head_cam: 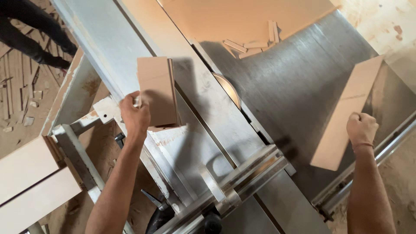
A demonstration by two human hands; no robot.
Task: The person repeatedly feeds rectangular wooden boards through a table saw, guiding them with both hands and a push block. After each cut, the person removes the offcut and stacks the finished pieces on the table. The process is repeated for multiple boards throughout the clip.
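Observation:
My left hand grips a small stack of rectangular brown board pieces, holding it upright-tilted above the sliding table of a panel saw. My right hand is closed on the edge of a long narrow brown board strip that lies across the grey saw table at the right. The round saw blade shows partly through its slot between the two hands.
Several small offcuts lie at the far edge of the saw table by a large board. A metal fence crosses the near side. Light boards are stacked at the lower left. Another person's dark-clad legs stand at the upper left on a sawdust floor.

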